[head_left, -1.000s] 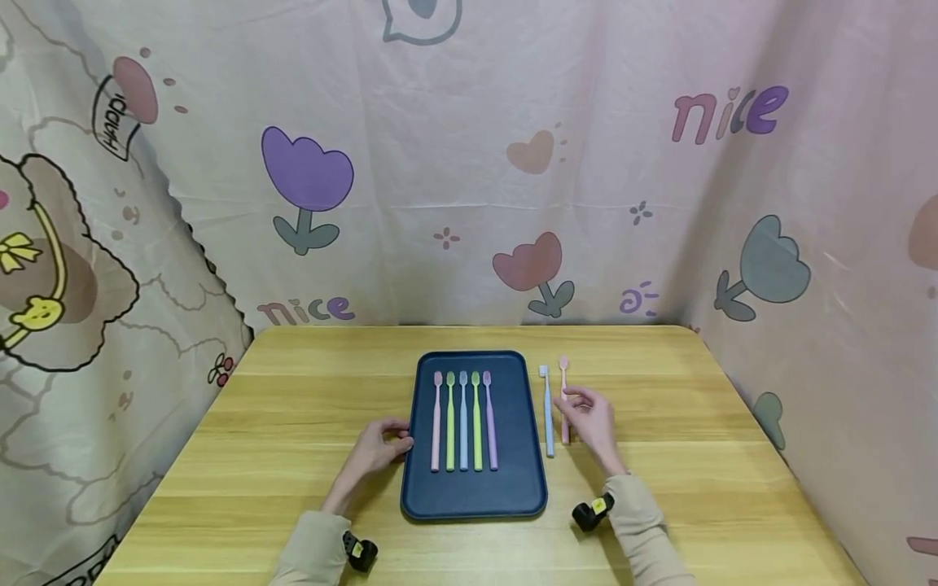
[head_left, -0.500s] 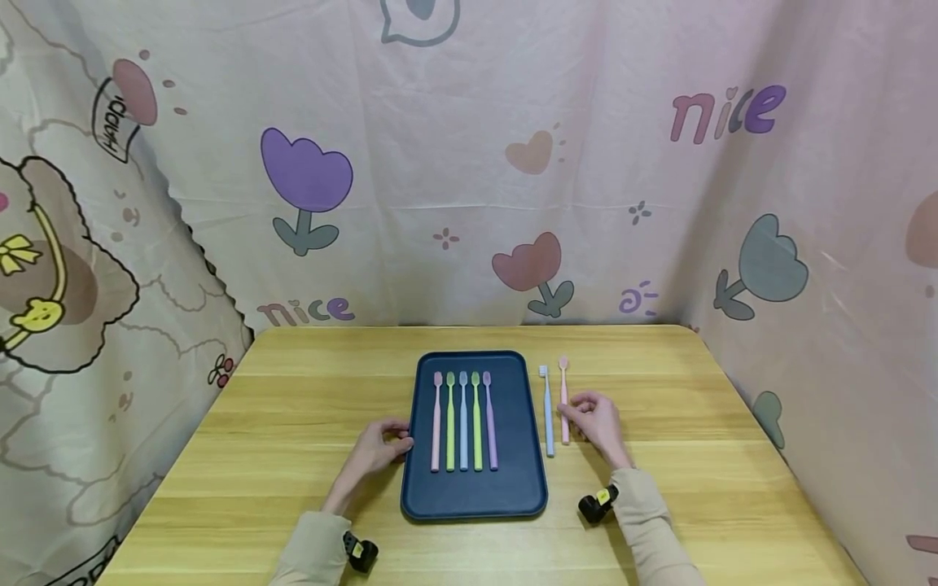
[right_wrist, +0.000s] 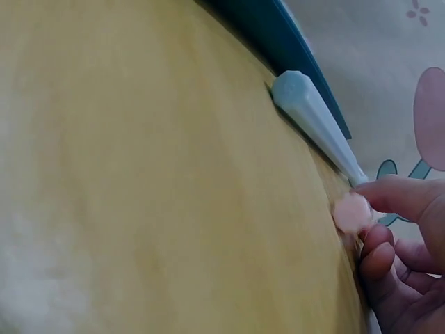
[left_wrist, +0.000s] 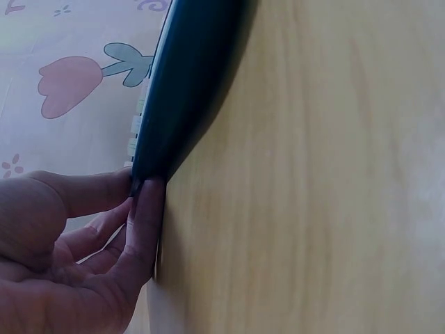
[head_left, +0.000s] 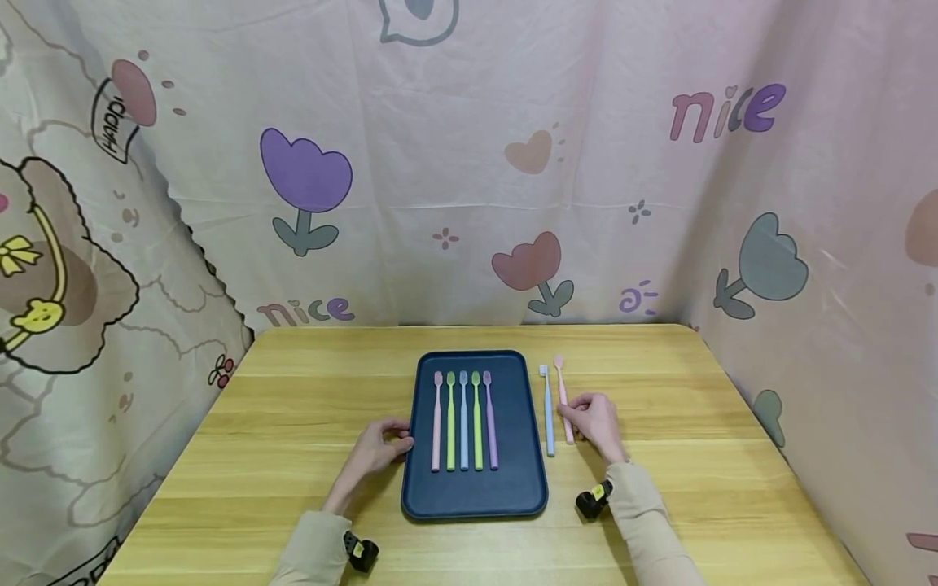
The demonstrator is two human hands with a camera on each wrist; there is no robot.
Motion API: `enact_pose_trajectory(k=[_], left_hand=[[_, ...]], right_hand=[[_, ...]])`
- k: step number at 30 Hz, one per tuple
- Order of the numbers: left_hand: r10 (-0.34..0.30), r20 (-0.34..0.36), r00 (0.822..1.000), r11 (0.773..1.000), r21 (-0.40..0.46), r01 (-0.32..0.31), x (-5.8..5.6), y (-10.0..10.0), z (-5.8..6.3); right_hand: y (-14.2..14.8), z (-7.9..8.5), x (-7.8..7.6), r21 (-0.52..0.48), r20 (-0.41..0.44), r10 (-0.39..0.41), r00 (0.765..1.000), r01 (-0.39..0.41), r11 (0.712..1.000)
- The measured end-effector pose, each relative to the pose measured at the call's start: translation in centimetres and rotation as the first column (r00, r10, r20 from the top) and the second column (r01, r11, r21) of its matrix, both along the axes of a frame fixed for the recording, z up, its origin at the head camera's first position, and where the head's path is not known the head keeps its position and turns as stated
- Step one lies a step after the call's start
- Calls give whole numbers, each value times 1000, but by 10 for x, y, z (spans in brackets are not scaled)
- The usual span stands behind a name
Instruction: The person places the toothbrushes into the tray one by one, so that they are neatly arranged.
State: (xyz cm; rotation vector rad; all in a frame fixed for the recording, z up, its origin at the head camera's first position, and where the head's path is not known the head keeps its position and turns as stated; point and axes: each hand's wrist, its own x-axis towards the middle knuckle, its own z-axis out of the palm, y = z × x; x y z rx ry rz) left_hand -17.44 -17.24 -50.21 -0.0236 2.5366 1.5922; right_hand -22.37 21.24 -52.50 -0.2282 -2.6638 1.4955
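A dark blue tray (head_left: 513, 488) lies on the table with several toothbrushes side by side on it: pink (head_left: 436, 431), green, blue, green and purple (head_left: 492, 431). My left hand (head_left: 377, 448) pinches the tray's left rim between thumb and fingers, seen closely in the left wrist view (left_wrist: 90, 243). Right of the tray rests a blue toothbrush (head_left: 549, 419). Beside it, my right hand (head_left: 597, 423) pinches the handle of another pink toothbrush (head_left: 561, 382), which tilts slightly, its head leaning left. In the right wrist view the pink handle's end (right_wrist: 352, 213) shows below the fingertips.
The wooden table (head_left: 293, 399) extends around the tray on both sides. A patterned curtain (head_left: 440, 163) hangs behind the table and along its left and right.
My right hand has lowered onto the pink toothbrush and taken hold of it. The brush's head has shifted left, toward the blue one. My left hand stays at the tray.
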Motion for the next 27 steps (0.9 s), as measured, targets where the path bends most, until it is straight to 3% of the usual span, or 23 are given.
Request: enact_pose_trajectory(k=[8, 27], left_hand=[[10, 4, 1000, 1000, 1, -10, -1, 0, -1], [23, 23, 999, 1000, 7, -23, -1, 1, 0]], right_hand=[[2, -4, -1, 16, 11, -26, 1000, 26, 1000], [4, -3, 1, -94, 30, 1, 1000, 2, 996]])
